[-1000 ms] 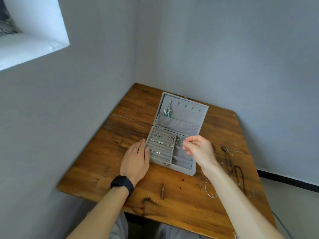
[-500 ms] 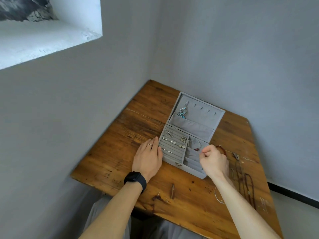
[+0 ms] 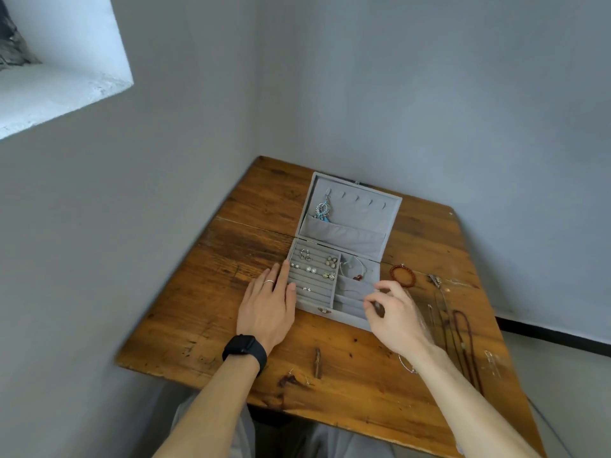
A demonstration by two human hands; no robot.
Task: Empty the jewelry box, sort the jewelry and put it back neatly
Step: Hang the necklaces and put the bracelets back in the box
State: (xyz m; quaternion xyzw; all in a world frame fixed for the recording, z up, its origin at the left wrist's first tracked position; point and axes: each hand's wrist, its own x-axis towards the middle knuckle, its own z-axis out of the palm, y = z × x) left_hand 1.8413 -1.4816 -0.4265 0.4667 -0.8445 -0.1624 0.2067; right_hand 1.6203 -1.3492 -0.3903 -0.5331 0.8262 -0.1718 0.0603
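The grey velvet jewelry box (image 3: 350,231) lies open on the wooden table (image 3: 205,309). Several small earrings (image 3: 310,269) sit in its ring rolls. A teal dangling earring (image 3: 323,209) hangs from a hook in the lid. A thin chain with a red bead (image 3: 355,272) lies in the back right compartment. My left hand (image 3: 267,309) rests flat on the table, its fingers touching the box's left wall. My right hand (image 3: 395,317) hovers over the box's front right corner with loosely curled fingers; I see nothing held in it.
Right of the box lie a red bead bracelet (image 3: 402,275), a metal clip (image 3: 435,280), long dark cord necklaces (image 3: 463,335) and a small earring (image 3: 491,358). A silver bangle (image 3: 407,365) shows under my right wrist. Small earrings (image 3: 291,378) lie near the front edge. Walls close in at left and back.
My right hand has drawn back from the back right compartment toward the box's front right corner, and its pinch has loosened. The thin chain now lies in that compartment. My left hand stayed.
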